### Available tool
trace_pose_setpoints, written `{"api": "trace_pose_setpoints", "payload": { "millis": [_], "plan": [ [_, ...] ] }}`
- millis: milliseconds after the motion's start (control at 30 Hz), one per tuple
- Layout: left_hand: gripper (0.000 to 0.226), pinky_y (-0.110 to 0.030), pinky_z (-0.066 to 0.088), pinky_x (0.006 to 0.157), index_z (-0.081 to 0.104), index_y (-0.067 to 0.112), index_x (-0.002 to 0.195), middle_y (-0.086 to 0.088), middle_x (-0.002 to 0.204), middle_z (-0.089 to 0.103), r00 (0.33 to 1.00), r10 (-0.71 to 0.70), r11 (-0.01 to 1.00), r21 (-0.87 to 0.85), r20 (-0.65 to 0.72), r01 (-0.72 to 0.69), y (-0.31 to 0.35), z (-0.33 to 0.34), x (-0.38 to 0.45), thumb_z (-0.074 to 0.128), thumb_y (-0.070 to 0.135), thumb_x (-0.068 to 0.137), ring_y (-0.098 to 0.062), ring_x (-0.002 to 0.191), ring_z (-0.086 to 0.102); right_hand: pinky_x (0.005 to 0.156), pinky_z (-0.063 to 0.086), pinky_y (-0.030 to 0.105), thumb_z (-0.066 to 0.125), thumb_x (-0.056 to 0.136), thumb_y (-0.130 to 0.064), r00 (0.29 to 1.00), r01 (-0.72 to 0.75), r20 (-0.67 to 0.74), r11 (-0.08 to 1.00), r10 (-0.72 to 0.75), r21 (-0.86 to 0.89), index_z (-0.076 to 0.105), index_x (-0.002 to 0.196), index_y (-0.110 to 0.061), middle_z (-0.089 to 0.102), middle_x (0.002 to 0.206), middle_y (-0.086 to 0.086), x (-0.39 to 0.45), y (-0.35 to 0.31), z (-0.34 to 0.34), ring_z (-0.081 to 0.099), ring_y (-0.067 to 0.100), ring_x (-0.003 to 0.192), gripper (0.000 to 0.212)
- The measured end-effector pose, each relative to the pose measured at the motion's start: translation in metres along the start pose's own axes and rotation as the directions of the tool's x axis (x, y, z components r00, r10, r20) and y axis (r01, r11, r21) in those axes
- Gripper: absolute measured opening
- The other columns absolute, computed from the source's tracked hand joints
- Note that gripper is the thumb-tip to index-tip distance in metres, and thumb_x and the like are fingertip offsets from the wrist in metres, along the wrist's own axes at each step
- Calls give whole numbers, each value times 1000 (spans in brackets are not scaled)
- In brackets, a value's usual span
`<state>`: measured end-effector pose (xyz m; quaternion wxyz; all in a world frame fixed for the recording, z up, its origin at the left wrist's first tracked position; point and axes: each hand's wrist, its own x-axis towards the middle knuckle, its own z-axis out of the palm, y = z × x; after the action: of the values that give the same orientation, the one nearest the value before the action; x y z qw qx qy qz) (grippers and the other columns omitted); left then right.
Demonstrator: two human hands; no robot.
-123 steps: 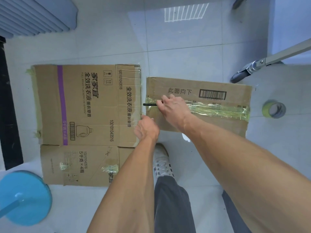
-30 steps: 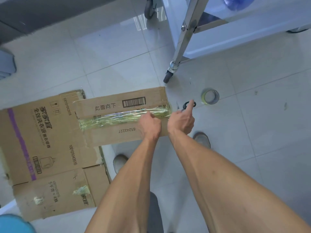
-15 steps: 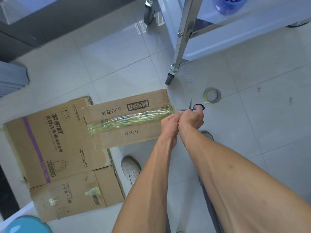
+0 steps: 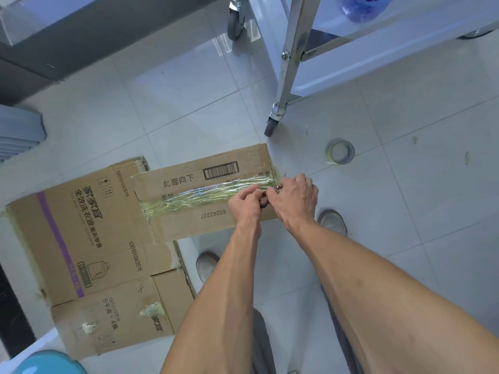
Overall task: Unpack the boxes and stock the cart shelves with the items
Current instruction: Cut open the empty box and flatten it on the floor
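Glossy pale tiles fill the frame. At center lies the box (image 4: 189, 201), matte brown cardboard, its seam sealed by wrinkled, shiny yellowish tape. Both your hands meet at its right end: your left hand (image 4: 247, 205) and right hand (image 4: 294, 198) curl together around the scissors (image 4: 266, 199), mostly hidden between them. Keep the blade shallow and follow the seam so the contents stay unharmed. Cart (image 4: 294, 49), steel-legged, stands upper right; a tape roll (image 4: 340, 152) lies near it.
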<state>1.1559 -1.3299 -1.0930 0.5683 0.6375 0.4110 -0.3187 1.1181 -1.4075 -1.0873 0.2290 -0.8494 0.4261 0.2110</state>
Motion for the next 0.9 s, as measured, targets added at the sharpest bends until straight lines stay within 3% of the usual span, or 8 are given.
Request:
{"api": "trace_pose_setpoints", "payload": {
  "millis": [200, 367, 467, 500, 567, 633, 700, 900],
  "plan": [
    [18, -18, 47, 45, 67, 1, 100, -10, 66, 65, 987, -38, 984, -181, -154, 10, -7, -12, 1, 64, -10, 87, -7, 44, 53, 85, 47, 35, 66, 71, -66, 956, -195, 249, 969, 155, 148, 59, 116, -21, 64, 110, 11, 0, -5, 5, 59, 32, 108, 64],
    [21, -19, 48, 47, 62, 2, 98, -14, 70, 71, 995, -75, 963, -263, -68, 55, -11, -11, 1, 61, -15, 86, -9, 46, 55, 75, 36, 28, 71, 73, -47, 910, -339, 335, 902, 243, 268, 56, 124, -19, 64, 119, 10, 0, -1, 9, 57, 30, 111, 59],
    [18, -27, 54, 64, 67, 5, 102, -10, 83, 73, 994, 83, 996, -29, -66, -85, -14, -15, 2, 61, -5, 88, -15, 66, 63, 74, 37, 27, 74, 71, -39, 892, -389, 371, 855, 257, 343, 56, 123, -23, 65, 112, 5, 0, -9, 10, 57, 27, 107, 58],
    [19, -30, 54, 75, 69, 7, 105, -8, 91, 73, 970, 237, 943, 254, -52, -217, -12, -19, 2, 58, 1, 90, -16, 80, 66, 74, 38, 27, 74, 70, -38, 902, -375, 346, 867, 259, 329, 56, 120, -23, 65, 107, 4, -2, -11, 10, 58, 27, 104, 55],
    [29, -30, 46, 91, 69, 10, 115, -5, 109, 69, 868, 477, 561, 713, 137, -421, -9, -31, 7, 52, 6, 91, -19, 105, 60, 73, 39, 28, 70, 72, -30, 922, -356, 260, 890, 286, 285, 57, 116, -20, 66, 103, 5, -6, -9, 11, 59, 29, 101, 48],
    [36, -32, 43, 99, 63, 9, 123, -8, 122, 59, 815, 503, 210, 873, 289, -440, -5, -43, 18, 49, 4, 90, -22, 115, 52, 76, 41, 30, 68, 75, -25, 932, -350, 188, 902, 309, 252, 56, 114, -18, 66, 104, 8, -9, -5, 11, 58, 31, 99, 42],
    [30, -38, 44, 101, 60, 6, 116, -12, 125, 52, 835, 438, -26, 933, 332, -358, 2, -53, 30, 49, 2, 88, -24, 113, 49, 81, 44, 33, 66, 79, -25, 941, -323, 175, 924, 290, 206, 54, 115, -16, 65, 106, 10, -11, 1, 12, 58, 31, 100, 39],
    [27, -39, 46, 94, 51, 8, 107, -9, 119, 49, 872, 357, -211, 938, 334, -273, 15, -71, 51, 55, 7, 80, -24, 105, 46, 91, 47, 41, 57, 88, -26, 937, -305, 209, 948, 281, 94, 52, 120, -14, 62, 109, 12, -23, 9, 23, 59, 33, 103, 35]
  ]
}}
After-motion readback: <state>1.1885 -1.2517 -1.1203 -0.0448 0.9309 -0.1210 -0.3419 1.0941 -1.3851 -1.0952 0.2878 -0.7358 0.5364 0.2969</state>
